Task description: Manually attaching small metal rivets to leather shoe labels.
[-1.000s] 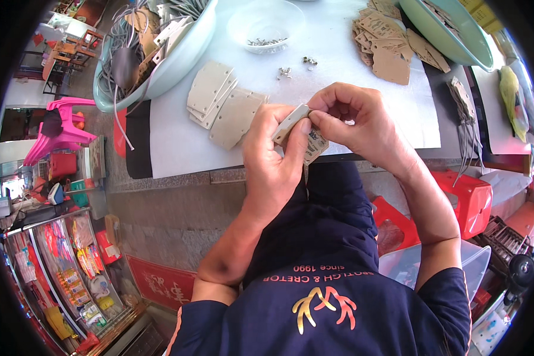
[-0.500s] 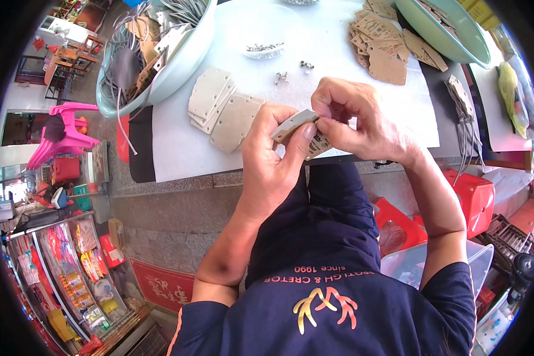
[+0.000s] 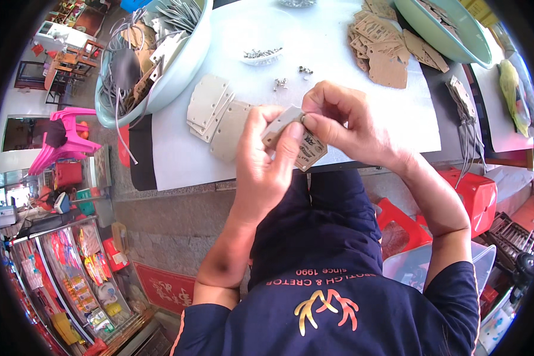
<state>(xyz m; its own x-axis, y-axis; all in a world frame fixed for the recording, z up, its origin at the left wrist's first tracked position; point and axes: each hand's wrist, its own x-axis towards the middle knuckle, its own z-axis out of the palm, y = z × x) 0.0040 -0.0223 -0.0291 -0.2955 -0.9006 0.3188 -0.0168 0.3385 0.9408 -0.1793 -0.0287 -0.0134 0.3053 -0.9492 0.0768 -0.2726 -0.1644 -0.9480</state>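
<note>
Our left hand (image 3: 261, 163) grips a pale plate (image 3: 280, 123) and a printed brown plate (image 3: 312, 151) between thumb and fingers, over the near edge of the white sheet (image 3: 420, 118); our right hand (image 3: 351, 123) pinches narrowly at their upper edge, perhaps on something small we can't make out. Our left hand partly hides the grey plates (image 3: 206, 104), while a cable-filled tub (image 3: 190, 70) and loose metal fittings (image 3: 280, 84) lie beyond

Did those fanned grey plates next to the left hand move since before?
No. Against the white sheet under them, the fanned grey plates stay put; only the view shifted.
</note>
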